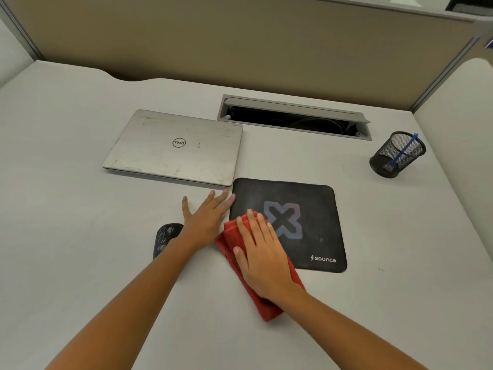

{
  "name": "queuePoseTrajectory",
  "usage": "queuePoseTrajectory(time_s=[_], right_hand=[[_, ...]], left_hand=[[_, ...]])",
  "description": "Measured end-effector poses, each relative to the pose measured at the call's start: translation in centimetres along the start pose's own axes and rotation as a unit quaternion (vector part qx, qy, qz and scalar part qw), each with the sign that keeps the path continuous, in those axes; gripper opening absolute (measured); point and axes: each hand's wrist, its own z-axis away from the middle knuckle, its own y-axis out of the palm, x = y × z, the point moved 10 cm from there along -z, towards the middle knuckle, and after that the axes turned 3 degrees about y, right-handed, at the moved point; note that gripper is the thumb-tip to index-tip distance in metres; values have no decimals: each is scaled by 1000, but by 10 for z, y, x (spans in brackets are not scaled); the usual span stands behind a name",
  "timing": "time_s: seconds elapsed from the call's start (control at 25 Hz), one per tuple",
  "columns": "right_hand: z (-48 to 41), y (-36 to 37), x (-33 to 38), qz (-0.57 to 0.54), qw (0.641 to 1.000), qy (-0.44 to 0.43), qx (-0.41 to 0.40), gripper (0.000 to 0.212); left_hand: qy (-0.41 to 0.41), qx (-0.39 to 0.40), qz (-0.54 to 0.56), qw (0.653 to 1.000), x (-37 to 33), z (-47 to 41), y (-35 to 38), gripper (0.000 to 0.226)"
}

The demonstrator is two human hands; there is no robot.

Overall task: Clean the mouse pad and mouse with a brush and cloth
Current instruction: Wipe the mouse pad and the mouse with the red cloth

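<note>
The black mouse pad (pixel 317 198), printed with a pale X and the word "sounce", lay flat on the grey desk (pixel 80 209). A folded red cloth (pixel 233 236) covered the pad's near-left corner and stretched off its near edge onto the desk. The right hand (pixel 262 257) lay flat on the cloth, fingers straight and close together, palm pressing down – gripping nothing. The left hand (pixel 206 222) rested on the desk just left of the pad, fingers spread and relaxed, also grasping nothing, with the fingertips at the pad's left edge. The dark mouse (pixel 165 237) sat farther left of the pad, partly hidden behind the left wrist. A closed silver laptop (pixel 176 148) lay beyond the pad's far-left corner, its near-right corner almost meeting the pad. Farther back from the pad, an open cable slot (pixel 293 118) was cut into the desk, with cords faintly visible inside. Well to the right of the pad stood a black mesh cup (pixel 384 166) with a thin blue tool (pixel 404 152) leaning in it – its lower end could not be made out through the mesh. A beige partition (pixel 240 49) rose behind everything.
</note>
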Motion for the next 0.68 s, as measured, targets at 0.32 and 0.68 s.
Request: queuePoseTrajectory(time_s=[0.32, 0.68], right_hand=[[-107, -15, -44, -38, 961, 270, -46, 60], [-57, -10, -13, -3, 990, 125, -61, 61]], left_hand=[[-20, 37, 31, 999, 0, 0, 2, 51], [-2, 27, 8, 1000, 0, 0, -6, 57]])
